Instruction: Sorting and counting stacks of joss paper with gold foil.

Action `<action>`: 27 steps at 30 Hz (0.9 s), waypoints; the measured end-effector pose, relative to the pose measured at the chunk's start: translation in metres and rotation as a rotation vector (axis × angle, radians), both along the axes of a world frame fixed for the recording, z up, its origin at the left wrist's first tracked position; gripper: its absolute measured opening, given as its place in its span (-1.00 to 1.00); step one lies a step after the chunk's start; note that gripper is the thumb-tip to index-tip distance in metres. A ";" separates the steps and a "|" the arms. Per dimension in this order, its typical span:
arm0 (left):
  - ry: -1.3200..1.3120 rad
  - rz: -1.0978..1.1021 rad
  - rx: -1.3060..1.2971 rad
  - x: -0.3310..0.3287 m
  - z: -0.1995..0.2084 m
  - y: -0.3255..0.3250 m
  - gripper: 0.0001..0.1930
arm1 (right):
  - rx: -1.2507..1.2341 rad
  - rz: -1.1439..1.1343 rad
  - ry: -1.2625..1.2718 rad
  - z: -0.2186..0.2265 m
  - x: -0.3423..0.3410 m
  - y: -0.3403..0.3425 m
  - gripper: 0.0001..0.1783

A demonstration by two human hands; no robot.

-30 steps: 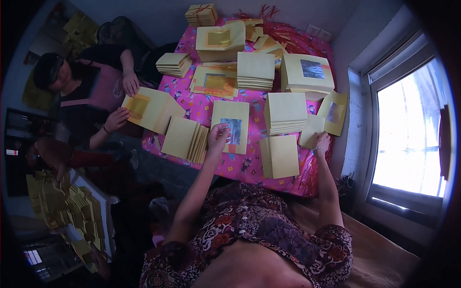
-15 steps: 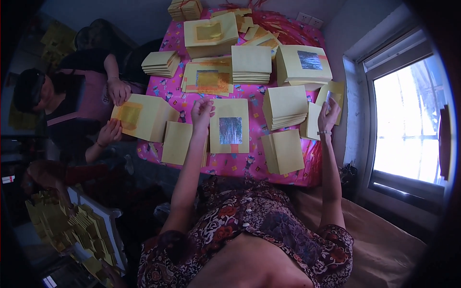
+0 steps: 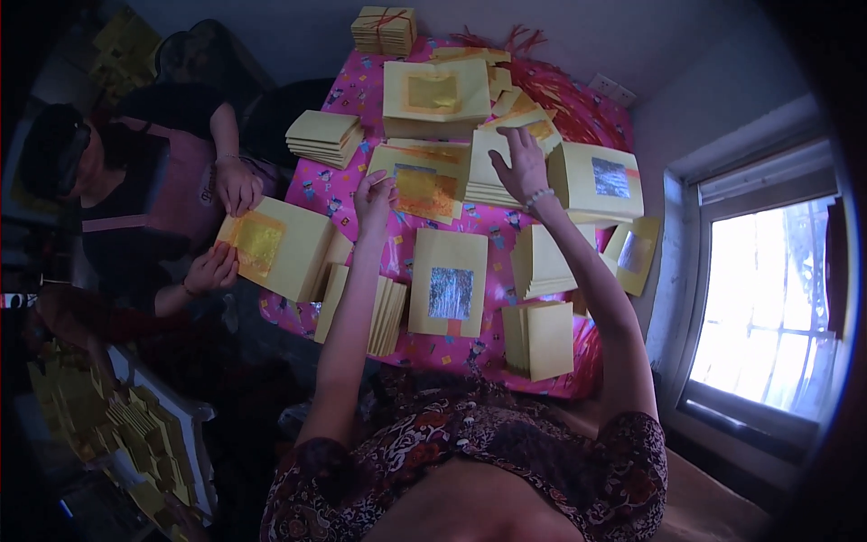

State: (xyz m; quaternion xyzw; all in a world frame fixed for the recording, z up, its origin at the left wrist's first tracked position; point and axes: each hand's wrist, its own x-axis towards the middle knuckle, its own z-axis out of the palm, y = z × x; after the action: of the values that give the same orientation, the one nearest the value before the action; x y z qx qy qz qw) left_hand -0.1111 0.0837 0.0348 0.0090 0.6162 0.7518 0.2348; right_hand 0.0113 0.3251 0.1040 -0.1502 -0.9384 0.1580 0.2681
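Observation:
My left hand (image 3: 373, 206) is closed, its fingertips pressed together beside yellow sheets with orange and gold patches (image 3: 427, 191). Whatever it may hold is too small to make out. Over the middle stack of folded yellow paper (image 3: 484, 172), my right hand (image 3: 524, 172) spreads its fingers, holding nothing visible; whether it touches the stack I cannot tell. Between my forearms a yellow sheet with a silver foil square (image 3: 451, 294) and a small orange strip lies flat on the table. Folded yellow stacks (image 3: 553, 264) stand beneath and beside my right forearm.
Across the left side, a co-worker's hands (image 3: 237, 185) hold a yellow stack with a gold patch (image 3: 257, 244). Red strips (image 3: 569, 99) and a tied yellow bundle (image 3: 384, 32) are at the back of the pink patterned table (image 3: 397, 248). A window (image 3: 763, 298) is at right.
My right hand has moved left and away from me, from the foil-patched sheet at the right edge to above the middle stack. My left hand stays closed. The whole view has shifted.

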 end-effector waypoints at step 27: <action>-0.432 0.000 0.232 -0.111 -0.041 0.096 -0.51 | 0.332 0.186 -0.302 -0.070 -0.182 0.035 -0.45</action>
State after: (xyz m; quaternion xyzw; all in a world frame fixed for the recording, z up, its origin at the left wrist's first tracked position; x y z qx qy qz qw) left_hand -0.2220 0.1794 -0.0060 -0.1248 0.4614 0.8019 0.3586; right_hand -0.1709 0.3601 0.0345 -0.0389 -0.9907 0.0014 0.1302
